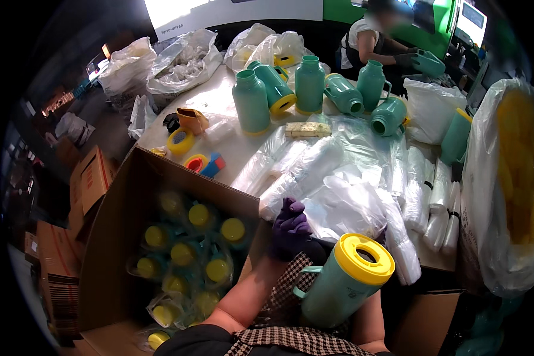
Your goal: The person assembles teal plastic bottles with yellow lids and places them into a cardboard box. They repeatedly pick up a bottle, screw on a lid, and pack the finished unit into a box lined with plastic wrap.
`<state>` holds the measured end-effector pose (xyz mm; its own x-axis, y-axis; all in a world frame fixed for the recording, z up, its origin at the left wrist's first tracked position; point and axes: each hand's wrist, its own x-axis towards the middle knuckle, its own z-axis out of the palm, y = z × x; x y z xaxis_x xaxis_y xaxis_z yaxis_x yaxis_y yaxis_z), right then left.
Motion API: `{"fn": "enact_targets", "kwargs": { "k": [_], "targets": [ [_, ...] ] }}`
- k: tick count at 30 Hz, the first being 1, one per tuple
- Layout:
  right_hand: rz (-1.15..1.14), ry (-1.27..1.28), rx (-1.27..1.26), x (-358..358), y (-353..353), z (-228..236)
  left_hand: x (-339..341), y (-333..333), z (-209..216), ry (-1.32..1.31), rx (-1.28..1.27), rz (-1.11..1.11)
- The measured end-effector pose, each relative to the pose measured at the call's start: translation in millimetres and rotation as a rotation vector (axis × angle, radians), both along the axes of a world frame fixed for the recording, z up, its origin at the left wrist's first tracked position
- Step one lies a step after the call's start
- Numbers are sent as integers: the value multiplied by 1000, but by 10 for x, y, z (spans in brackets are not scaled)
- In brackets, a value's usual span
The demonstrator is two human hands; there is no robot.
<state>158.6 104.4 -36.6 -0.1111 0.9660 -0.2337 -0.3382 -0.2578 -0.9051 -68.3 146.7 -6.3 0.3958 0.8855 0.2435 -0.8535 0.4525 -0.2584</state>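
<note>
My left hand, in a purple glove, is raised beside the box's right edge. Its fingers are curled together, and nothing shows in them. A teal flask body with a yellow ring top leans in front of my chest, its handle to the left. It covers most of my right forearm. My right hand is hidden behind the flask; only a dark purple patch shows past its rim. Crumpled clear plastic bags lie just beyond both hands.
An open carton at left holds several yellow-capped flasks. More teal flasks stand or lie across the table's far side, near a tape roll. Rolled bags and a large bag of yellow parts are at right. A co-worker handles a flask beyond.
</note>
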Motion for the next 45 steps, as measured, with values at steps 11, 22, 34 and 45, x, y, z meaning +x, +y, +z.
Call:
{"fn": "enact_targets", "kwargs": {
  "k": [11, 22, 34, 45],
  "targets": [
    [71, -88, 3, 251, 22, -15, 623, -152, 434, 1230, 494, 119],
    [-13, -100, 21, 119, -120, -35, 28, 235, -422, 1445, 424, 444],
    [-159, -584, 245, 130, -743, 391, -450, -693, 92, 1269, 771, 272],
    [101, -1249, 814, 203, -1480, 1339, 530, -1849, -157, 1036, 1069, 536]
  ]
}}
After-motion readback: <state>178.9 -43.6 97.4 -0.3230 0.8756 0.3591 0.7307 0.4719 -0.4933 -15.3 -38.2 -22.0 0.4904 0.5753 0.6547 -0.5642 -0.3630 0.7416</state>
